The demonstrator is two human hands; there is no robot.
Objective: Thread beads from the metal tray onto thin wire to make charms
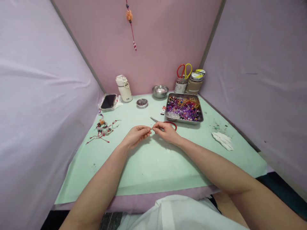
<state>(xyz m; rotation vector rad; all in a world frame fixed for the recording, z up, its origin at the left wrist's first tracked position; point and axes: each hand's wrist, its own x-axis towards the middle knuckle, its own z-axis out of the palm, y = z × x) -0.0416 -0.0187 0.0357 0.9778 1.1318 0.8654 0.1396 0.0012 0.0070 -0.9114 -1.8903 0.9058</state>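
My left hand [138, 135] and my right hand [167, 132] meet fingertip to fingertip over the middle of the green table cover [153, 169]. Both are closed in a pinch. Whatever lies between the fingertips is too small to name. Scissors with red handles [177, 127] lie just behind my right hand, which hides part of them; their blades point left. Off to the left of my left hand rests a pile of beaded red cords [103, 129]. Behind my right hand stands a metal tray [183, 121] full of purple, red and clear beads and yellow cord.
At the back are a phone [108, 101], a white bottle [124, 89], a small round dish [142, 103], a metal bowl [160, 92], a jar holding scissors [180, 85] and a lidded jar [195, 83]. A crumpled white cloth [222, 141] lies right. A beaded cord [129, 16] hangs on the wall.
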